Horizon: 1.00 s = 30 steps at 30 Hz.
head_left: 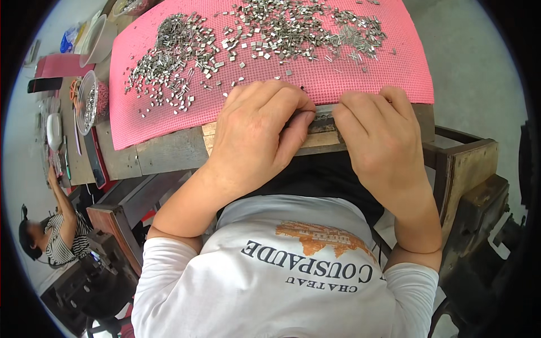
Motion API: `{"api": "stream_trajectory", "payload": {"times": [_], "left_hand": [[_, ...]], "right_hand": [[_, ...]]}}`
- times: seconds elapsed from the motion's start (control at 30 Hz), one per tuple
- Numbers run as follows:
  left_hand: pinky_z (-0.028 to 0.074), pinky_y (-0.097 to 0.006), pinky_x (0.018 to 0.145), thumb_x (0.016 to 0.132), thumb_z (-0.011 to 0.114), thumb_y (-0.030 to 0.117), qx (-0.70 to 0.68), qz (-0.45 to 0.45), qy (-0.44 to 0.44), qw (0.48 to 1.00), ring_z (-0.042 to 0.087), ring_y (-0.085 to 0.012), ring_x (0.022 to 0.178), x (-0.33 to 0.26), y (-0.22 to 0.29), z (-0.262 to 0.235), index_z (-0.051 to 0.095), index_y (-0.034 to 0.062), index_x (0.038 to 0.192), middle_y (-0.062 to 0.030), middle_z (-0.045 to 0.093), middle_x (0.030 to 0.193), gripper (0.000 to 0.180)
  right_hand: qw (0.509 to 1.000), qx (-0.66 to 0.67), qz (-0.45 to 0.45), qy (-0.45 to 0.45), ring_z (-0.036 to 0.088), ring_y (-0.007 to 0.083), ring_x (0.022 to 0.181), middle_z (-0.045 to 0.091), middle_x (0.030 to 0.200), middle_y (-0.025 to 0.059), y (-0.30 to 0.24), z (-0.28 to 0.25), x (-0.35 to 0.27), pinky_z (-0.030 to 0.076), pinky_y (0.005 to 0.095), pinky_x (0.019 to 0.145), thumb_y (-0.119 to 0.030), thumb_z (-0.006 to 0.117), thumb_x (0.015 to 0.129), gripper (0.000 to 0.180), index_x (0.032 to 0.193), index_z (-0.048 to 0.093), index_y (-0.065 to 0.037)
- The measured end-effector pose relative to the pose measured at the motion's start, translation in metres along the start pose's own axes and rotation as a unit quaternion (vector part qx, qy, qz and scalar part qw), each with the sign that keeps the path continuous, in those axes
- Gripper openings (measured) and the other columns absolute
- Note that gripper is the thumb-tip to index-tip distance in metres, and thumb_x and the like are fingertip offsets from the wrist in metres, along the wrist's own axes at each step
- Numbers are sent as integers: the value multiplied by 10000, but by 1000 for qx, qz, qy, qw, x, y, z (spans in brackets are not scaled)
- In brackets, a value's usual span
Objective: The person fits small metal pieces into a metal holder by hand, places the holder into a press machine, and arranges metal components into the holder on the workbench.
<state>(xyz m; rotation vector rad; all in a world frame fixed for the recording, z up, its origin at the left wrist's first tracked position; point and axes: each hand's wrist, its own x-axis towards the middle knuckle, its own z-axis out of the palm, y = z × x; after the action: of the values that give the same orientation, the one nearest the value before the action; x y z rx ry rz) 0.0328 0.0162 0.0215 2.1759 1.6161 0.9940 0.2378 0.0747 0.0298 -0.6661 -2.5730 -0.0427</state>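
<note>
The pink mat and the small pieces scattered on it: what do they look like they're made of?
The pink mat looks like soft rubber or foam mesh: a fine grid texture, matte. The small pieces look like metal: silvery, shiny, with thin pins. The table edge below is worn, bare wood.

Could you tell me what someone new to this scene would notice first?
A bright pink mat covers the wooden bench, its far part strewn with small silvery metal parts. At its near edge the left hand and right hand meet over a narrow dark metal strip.
</note>
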Motion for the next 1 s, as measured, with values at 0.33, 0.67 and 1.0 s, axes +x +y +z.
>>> {"api": "stream_trajectory", "payload": {"times": [0.33, 0.67, 1.0], "left_hand": [[450, -369, 763, 826, 761, 28, 48, 22, -5, 999, 665, -247, 832, 1, 3, 4, 685, 77, 951, -37, 707, 929, 155], [448, -352, 721, 788, 780, 27, 151, 66, -5, 986, 656, -218, 778, 3, 14, 2, 679, 95, 951, -13, 710, 916, 203], [467, -337, 709, 777, 800, 25, 153, 62, -34, 986, 674, -204, 757, 7, 14, -3, 697, 101, 921, -9, 727, 908, 193]], "right_hand": [[985, 138, 93, 42, 687, 310, 1003, 722, 1190, 135, 10, -1, -28, 509, 413, 901, -10, 774, 806, 422, 1225, 727, 0], [975, 160, 126, 84, 669, 298, 970, 713, 1112, 109, 15, 5, -39, 493, 415, 875, -61, 795, 812, 482, 1284, 701, -32], [972, 176, 130, 90, 663, 304, 955, 703, 1060, 117, 16, 9, -42, 493, 411, 870, -37, 782, 823, 471, 1286, 698, -35]]}}
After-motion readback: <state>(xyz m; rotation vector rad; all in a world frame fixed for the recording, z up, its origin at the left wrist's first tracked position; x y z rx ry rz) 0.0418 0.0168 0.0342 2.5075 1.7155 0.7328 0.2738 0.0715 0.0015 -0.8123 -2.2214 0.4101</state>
